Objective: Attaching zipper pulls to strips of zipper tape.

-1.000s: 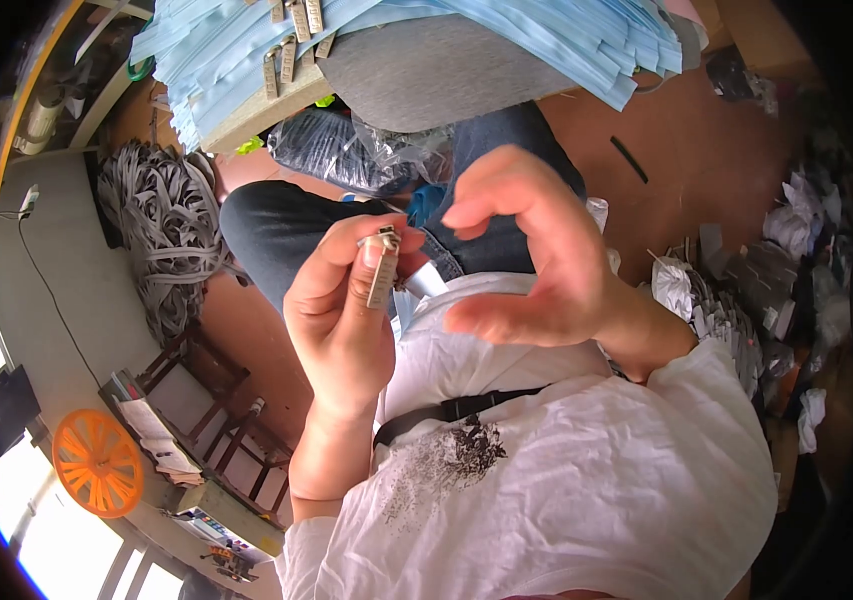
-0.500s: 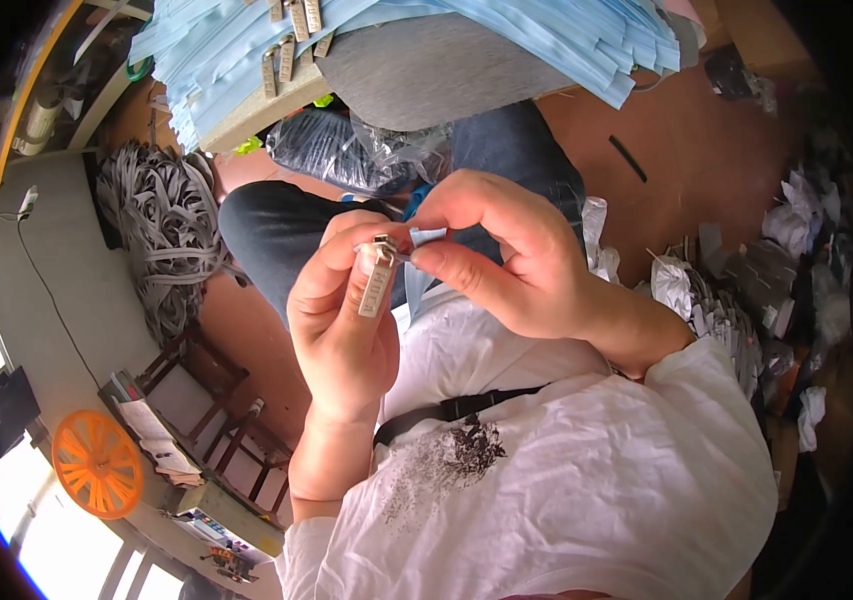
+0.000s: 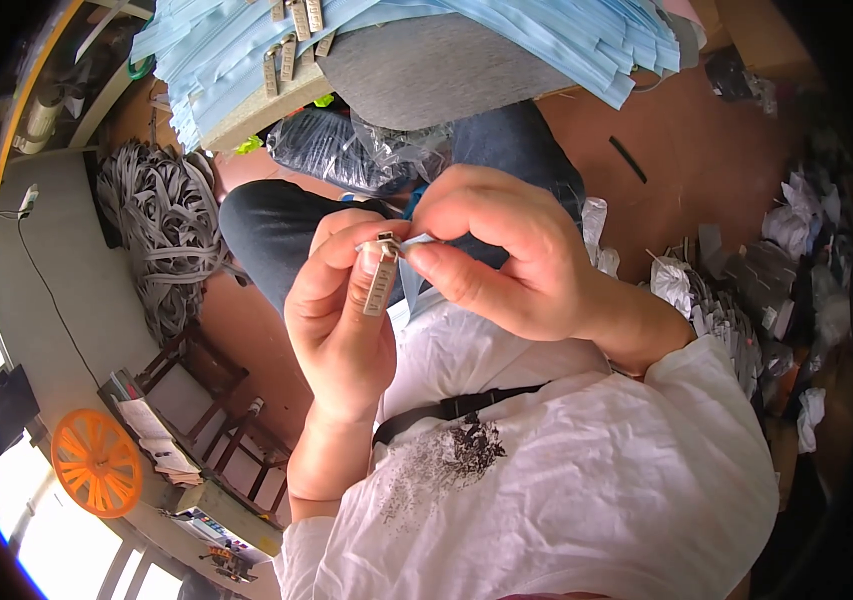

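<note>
Pinched between thumb and fingers of my left hand (image 3: 334, 325) is a zipper slider (image 3: 386, 241); its long metal pull tab (image 3: 378, 288) hangs down over the thumb. My right hand (image 3: 521, 262) is closed on the end of a light-blue zipper tape (image 3: 411, 288), right against the slider. Part of the tape dangles below the fingers. Whether the tape end sits inside the slider I cannot tell, as the fingertips cover it. Both hands are held together above my lap.
Ahead stands a grey-topped table (image 3: 426, 75) piled with light-blue zipper tapes (image 3: 586, 45), several with metal pulls (image 3: 287, 58). A heap of grey strips (image 3: 161, 240) lies on the floor at left, near a dark wooden chair (image 3: 191, 375). Plastic bags and scraps (image 3: 796, 225) litter the right side.
My right fingers have shifted slightly left, closer to the slider, and less of the tape end shows between them. The pull tab has turned a little; the left hand barely moved.
</note>
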Tool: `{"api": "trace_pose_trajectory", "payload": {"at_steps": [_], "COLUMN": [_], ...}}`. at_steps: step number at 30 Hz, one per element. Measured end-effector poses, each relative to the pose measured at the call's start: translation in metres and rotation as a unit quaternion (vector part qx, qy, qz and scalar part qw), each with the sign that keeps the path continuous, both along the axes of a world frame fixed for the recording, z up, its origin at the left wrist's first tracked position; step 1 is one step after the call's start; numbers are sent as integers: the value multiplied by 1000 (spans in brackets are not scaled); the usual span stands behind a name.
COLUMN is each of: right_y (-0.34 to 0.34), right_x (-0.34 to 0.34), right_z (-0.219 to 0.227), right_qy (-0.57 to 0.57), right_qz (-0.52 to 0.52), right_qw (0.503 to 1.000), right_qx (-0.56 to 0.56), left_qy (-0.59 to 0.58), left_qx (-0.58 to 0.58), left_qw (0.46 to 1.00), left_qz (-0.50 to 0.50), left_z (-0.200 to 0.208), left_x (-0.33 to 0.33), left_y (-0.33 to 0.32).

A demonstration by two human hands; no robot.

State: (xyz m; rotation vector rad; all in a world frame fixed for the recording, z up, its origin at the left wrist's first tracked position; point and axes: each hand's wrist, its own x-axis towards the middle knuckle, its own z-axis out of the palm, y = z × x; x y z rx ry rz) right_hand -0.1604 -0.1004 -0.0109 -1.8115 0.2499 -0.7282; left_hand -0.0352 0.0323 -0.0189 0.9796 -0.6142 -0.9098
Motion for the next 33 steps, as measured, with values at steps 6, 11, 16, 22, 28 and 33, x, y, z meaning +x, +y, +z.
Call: {"api": "trace_pose_trajectory", "payload": {"at_steps": [6, 11, 16, 22, 28, 33], "right_y": [-2, 2, 4, -1, 0, 2], "right_x": [1, 1, -1, -4, -5, -4], "right_z": [0, 0, 2, -1, 9, 6], "right_qy": [-8, -30, -47, -76, -70, -79], "right_qz": [-3, -16, -8, -10, -10, -6], "right_qw": [1000, 999, 999, 997, 997, 996], "right_qx": [-23, -11, -8, -30, -18, -29], "left_qy": [-109, -253, -369, -451, -440, -397], "left_qx": [29, 12, 3, -55, -51, -47], "left_qw": [993, 965, 923, 883, 887, 906], "left_qz": [20, 62, 113, 117, 134, 141], "left_z": [0, 2, 8, 8, 7, 4], "left_x": [1, 0, 1, 6, 1, 0], "left_y": [0, -3, -6, -7, -5, -4]}}
